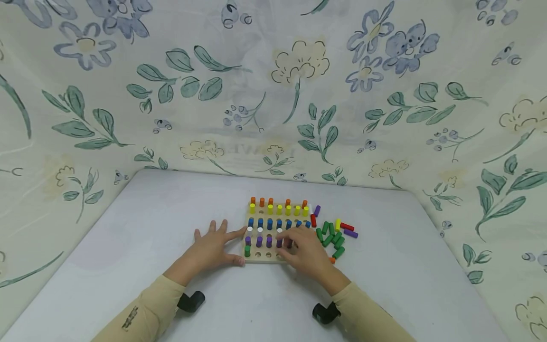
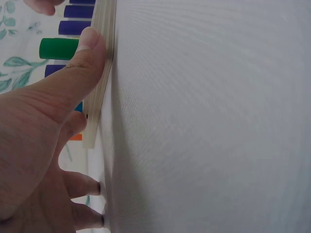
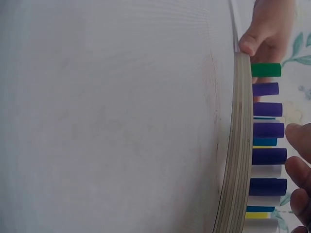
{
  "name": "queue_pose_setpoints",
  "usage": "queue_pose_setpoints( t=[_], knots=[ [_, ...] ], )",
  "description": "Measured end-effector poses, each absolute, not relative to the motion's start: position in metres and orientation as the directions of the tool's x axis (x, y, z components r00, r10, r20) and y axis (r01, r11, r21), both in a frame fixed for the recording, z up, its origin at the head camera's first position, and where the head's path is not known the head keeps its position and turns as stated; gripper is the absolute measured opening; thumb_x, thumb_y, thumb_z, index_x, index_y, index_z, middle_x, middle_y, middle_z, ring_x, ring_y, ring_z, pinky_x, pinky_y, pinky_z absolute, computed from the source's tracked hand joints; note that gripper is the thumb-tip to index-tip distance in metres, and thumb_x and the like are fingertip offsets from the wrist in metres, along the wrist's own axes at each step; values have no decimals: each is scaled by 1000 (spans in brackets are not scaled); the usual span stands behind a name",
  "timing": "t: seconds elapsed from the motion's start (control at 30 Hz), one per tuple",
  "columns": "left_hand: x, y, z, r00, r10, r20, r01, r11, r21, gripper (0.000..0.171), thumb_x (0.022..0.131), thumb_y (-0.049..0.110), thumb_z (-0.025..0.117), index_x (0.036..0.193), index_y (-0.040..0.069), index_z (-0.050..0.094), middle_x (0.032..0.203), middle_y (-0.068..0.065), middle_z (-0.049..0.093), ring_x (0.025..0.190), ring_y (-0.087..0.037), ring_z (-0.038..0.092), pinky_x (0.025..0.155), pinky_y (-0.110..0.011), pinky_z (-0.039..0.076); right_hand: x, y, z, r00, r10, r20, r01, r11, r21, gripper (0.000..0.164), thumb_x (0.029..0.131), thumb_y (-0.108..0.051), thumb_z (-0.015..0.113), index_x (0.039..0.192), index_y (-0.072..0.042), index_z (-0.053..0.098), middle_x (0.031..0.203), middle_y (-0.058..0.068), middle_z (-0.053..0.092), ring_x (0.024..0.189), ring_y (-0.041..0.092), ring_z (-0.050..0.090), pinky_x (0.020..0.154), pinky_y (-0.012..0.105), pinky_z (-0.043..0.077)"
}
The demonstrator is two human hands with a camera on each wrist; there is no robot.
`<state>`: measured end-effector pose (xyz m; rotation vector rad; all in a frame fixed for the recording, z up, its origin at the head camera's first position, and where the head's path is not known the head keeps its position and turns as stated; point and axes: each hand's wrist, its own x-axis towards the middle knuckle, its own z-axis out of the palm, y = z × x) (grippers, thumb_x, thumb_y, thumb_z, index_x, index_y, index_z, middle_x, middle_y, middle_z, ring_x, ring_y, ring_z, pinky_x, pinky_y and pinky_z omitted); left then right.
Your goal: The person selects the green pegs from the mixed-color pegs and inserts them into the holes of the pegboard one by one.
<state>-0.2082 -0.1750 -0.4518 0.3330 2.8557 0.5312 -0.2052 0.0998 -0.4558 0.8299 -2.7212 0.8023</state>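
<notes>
two bare hands at a wooden peg board (image 1: 273, 260), which lies flat on a white table (image 1: 256, 304), slightly right of the middle in the head view.

left hand (image 1: 210, 249): spread wide at the board's left side, nothing in its grasp. thumb against the near left corner, index finger at the left edge, other fingers splayed toward the tabletop.

right hand (image 1: 308, 252): over the near right part of the board, fingers bent, thumb and index a little apart on either side of a purple peg's top (image 1: 279, 242). cannot tell whether they touch or grip it.

board, far to near: rows of orange pegs (image 1: 262, 202), yellow pegs (image 1: 279, 210), blue pegs (image 1: 269, 224), white pegs (image 1: 259, 232) and purple ones, all upright. single green peg (image 1: 247, 251) in the near row's left end, round holes to its right.

right of board: several loose green pegs (image 1: 328, 241) in a loose cluster, with red pegs (image 1: 347, 226), two more purple pieces and one yellow lying close by. an orange piece (image 1: 332, 260) shows partly beside the right hand.

beige sleeves (image 1: 145, 304), a black device (image 1: 191, 301) at each wrist. flowered cloth (image 1: 273, 95) behind the table.
</notes>
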Motion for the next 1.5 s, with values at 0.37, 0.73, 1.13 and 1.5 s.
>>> queue_pose_setpoints(
  t=[0.37,0.73,1.13,1.5],
  knots=[
    [-207,-176,-452,-952,261,-161,184,907,379,94,74,62,82,153,25,48,158,-38,24,144,-65,9,104,-86,4,-208,106,-459,-836,-448,317,-548,712,-439,26,90,-29,81,114,-24,74,84,-15,62,84,10,50,77,30,44],
    [-207,-174,-452,-952,258,-164,181,909,376,94,74,61,82,154,26,47,159,-37,23,144,-64,8,104,-85,3,-207,115,-458,-861,-410,301,-508,729,-458,28,88,-29,82,115,-23,74,85,-16,59,87,13,53,84,36,46],
    [-207,-175,-452,-952,258,-164,180,906,382,94,74,61,82,154,25,47,159,-37,23,144,-64,8,104,-85,3,-207,124,-456,-883,-378,279,-469,740,-483,25,89,-29,81,112,-23,74,88,-9,65,85,12,51,80,33,45],
    [-207,-176,-454,-952,260,-158,187,909,373,94,75,61,81,154,26,47,159,-37,23,144,-64,9,104,-85,4,-209,134,-459,-891,-342,299,-451,750,-484,27,87,-27,84,111,-21,74,89,-11,64,86,12,50,77,32,46]
  ],
)
